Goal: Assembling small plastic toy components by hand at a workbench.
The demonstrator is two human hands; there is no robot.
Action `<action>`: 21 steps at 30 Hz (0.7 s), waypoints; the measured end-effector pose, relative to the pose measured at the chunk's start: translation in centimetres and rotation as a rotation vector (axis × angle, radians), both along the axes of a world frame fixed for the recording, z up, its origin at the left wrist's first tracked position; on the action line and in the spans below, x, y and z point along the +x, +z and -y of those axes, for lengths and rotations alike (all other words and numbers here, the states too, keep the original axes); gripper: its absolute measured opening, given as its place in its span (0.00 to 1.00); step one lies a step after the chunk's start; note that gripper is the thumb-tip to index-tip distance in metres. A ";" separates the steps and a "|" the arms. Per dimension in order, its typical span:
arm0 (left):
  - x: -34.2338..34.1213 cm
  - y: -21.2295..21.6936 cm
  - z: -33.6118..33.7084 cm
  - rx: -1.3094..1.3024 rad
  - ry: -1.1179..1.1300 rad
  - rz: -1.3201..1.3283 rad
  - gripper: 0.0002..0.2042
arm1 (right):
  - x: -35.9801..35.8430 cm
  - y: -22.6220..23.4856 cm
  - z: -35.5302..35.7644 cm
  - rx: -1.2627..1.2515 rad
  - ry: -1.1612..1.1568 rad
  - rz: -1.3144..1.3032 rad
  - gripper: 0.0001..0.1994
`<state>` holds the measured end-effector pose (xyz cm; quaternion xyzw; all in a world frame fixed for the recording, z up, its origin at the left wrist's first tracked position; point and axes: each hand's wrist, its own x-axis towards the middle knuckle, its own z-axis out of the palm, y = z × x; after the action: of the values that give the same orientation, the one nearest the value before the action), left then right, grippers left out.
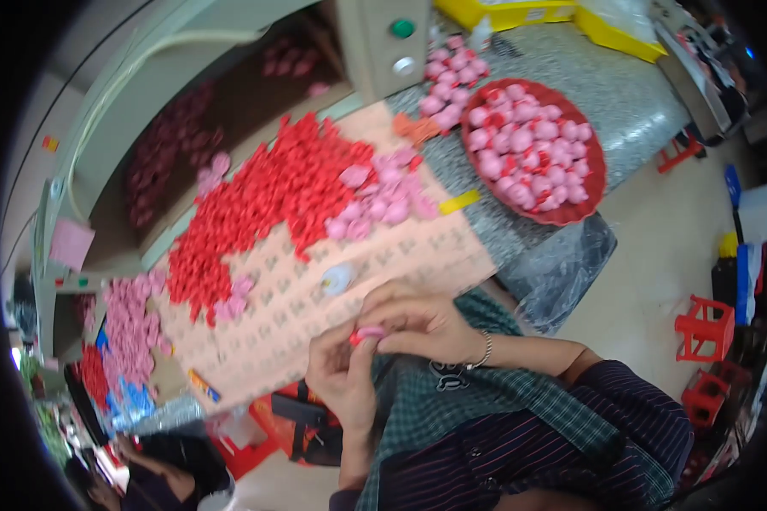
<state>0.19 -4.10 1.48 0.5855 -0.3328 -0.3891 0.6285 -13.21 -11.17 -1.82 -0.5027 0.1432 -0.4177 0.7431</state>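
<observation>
A grey speckled worktop (631, 98) fills much of the view, with a peach printed sheet (256, 362) laid over its nearer part. On the sheet lies a broad heap of small red pieces (264, 187), with pink pieces (388, 200) clustered at its right end. A scalloped red basket (598, 175) stands to the right, filled with pink-and-red pieces. The two hands meet in front of the sheet, near its lower edge. The left hand (341, 375) has its fingers curled, thumb and fingertips closing on the piece from the left; the right hand (426, 324) comes in from the other side, its thumb and bent fingers pinching the same piece. Just beyond them is a small translucent bottle (338, 278). Smallest of all is the held piece (370, 333) — a rounded pink body with a bright red bit at its left end, held between the two sets of fingertips. Much of it is covered by the fingers, so its full shape is hard to make out. The exact contact of each fingertip is hidden too — and the left hand's lower fingers are partly concealed behind its thumb.
</observation>
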 end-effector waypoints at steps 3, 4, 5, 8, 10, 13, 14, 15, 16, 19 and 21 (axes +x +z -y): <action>-0.2 -0.2 -0.7 -0.024 0.009 -0.022 0.11 | 0.5 -0.6 -0.6 0.070 0.036 0.083 0.15; -0.1 -0.4 -0.7 -0.009 0.025 -0.043 0.11 | 0.5 -0.5 -0.7 0.080 0.033 0.100 0.15; 0.0 -0.8 -0.7 -0.028 -0.007 -0.046 0.11 | 0.3 -0.6 -0.7 0.060 0.002 0.098 0.15; -0.2 -0.6 -0.8 -0.048 -0.049 -0.039 0.11 | -0.1 -0.5 -1.1 0.055 -0.003 0.140 0.13; 0.0 -0.5 -1.4 -0.068 -0.073 -0.079 0.11 | -0.3 -0.2 -1.2 0.033 -0.020 0.154 0.13; -0.2 0.2 -2.2 -0.081 -0.114 -0.104 0.12 | -1.0 0.9 -1.6 0.097 0.015 0.171 0.13; -0.4 0.6 -2.5 -0.075 -0.132 -0.089 0.13 | -1.3 1.3 -1.8 0.183 0.066 0.175 0.12; -0.6 0.8 -2.7 -0.089 -0.139 -0.082 0.13 | -1.4 1.5 -2.0 0.167 0.061 0.181 0.12; -0.7 1.0 -3.0 -0.061 -0.136 -0.027 0.12 | -1.4 1.5 -2.4 0.148 0.043 0.190 0.12; -1.0 1.1 -4.0 -0.073 -0.127 0.033 0.12 | -1.5 1.3 -3.5 0.103 0.041 0.201 0.12; -1.0 0.6 -4.6 -0.109 -0.122 0.037 0.11 | -1.7 1.4 -3.9 0.080 0.058 0.203 0.11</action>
<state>-0.83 0.53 2.07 0.5360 -0.4001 -0.3972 0.6284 -14.93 -7.27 -0.42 -0.4319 0.0693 -0.4389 0.7849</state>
